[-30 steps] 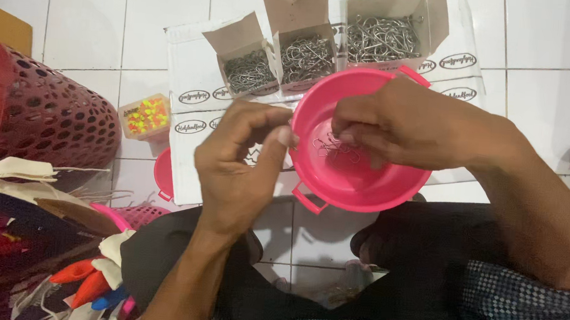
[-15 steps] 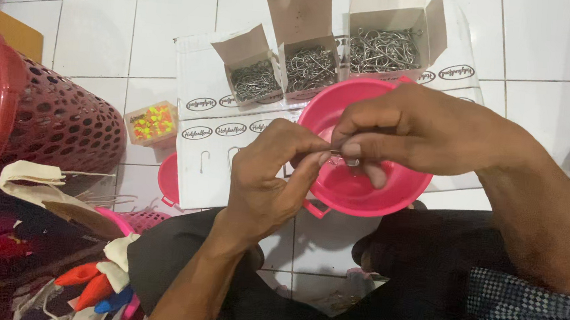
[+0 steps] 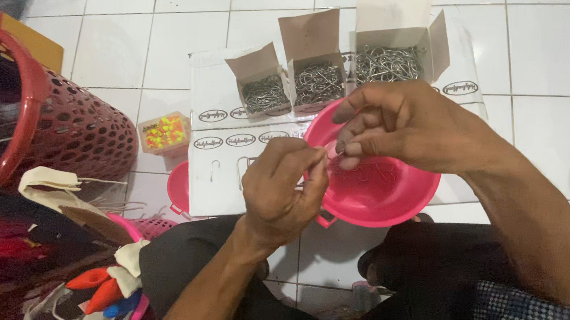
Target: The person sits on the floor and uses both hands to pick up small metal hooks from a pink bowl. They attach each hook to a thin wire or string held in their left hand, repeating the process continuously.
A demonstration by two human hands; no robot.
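Observation:
A pink plastic bowl (image 3: 389, 201) sits on the white tiled floor in front of my lap, with a few thin metal hooks lying in it. My right hand (image 3: 401, 125) hovers over the bowl's left rim, fingertips pinched on a small metal hook. My left hand (image 3: 283, 190) is just left of the bowl, its thumb and forefinger pinched together close to the right fingertips, apparently on something very fine that is too small to make out. Behind the bowl stand three open cardboard boxes (image 3: 320, 82) full of metal hooks.
The boxes rest on a white printed sheet (image 3: 231, 169). A small clear tub of yellow and red beads (image 3: 163, 133) sits left of it. A red perforated basket (image 3: 47, 123) stands at far left, with a second pink container (image 3: 178, 187), cloth and coloured items nearby.
Both hands have shifted slightly from over the bowl's centre toward its left rim, and the fingertips have come together in a pinch. The bowl and boxes have stayed put.

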